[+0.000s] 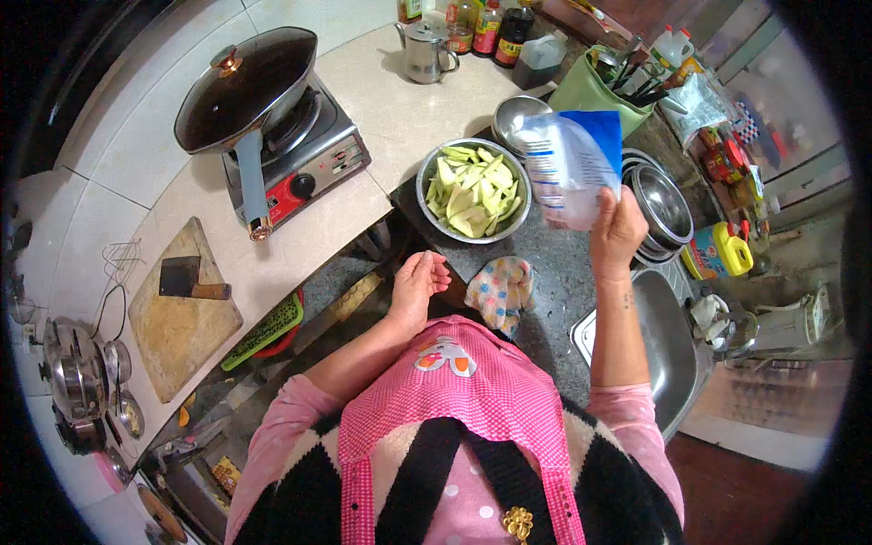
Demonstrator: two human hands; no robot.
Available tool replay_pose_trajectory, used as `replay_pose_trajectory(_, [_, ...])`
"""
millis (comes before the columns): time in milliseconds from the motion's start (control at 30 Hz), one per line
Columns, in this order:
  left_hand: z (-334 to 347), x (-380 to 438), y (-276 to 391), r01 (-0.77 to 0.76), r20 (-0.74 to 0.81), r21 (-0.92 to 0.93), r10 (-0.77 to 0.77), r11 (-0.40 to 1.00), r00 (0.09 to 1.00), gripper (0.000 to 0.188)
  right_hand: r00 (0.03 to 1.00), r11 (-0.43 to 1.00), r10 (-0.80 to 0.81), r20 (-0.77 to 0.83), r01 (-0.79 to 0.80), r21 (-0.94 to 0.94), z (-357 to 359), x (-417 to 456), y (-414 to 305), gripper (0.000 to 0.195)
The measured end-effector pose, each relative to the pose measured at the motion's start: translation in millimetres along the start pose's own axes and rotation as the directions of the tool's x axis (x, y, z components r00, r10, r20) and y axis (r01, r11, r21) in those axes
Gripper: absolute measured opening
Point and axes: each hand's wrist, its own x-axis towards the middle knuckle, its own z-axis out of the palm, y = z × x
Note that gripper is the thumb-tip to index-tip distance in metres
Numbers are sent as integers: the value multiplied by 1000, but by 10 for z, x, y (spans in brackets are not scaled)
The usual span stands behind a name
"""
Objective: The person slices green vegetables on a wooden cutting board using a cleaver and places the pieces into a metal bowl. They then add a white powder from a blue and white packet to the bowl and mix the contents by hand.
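Observation:
My right hand (616,228) grips the lower edge of a clear and blue plastic bag (575,163), which bears writing and shows some pale contents low down. Just left of the bag, a metal bowl (475,235) on the dark counter is filled with sliced green vegetable pieces (470,187). My left hand (419,283) hovers before my apron, below that bowl, fingers loosely curled and apart, holding nothing. Between my hands, near the counter's edge, lies a spotted cloth (503,289). Part of a smaller metal bowl (514,112) shows behind the bag.
A lidded pan (248,95) stands on a portable gas stove (306,160). A cleaver (180,278) rests on a wooden board (184,334) at left. Stacked metal bowls (661,201), a sink (671,340) and a green utensil holder (589,85) are at right; a metal pot (426,54) stands behind.

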Motion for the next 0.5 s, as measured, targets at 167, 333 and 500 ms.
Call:
replay_pose_trajectory(167, [10,9,32,-5,-5,3,5,1000,1000,28,952,978,-179,249,200,-63,289,-125,-176,22])
replay_pose_trajectory(333, [-117,5,46,-18,-56,-2,18,1000,998,28,983,991,-104,152,115,-66,292,-12,-181,26])
replay_pose_trajectory(500, [-110,23,18,-10,-23,-12,10,1000,1000,26,961,981,-161,223,182,-75,556,184,-116,27])
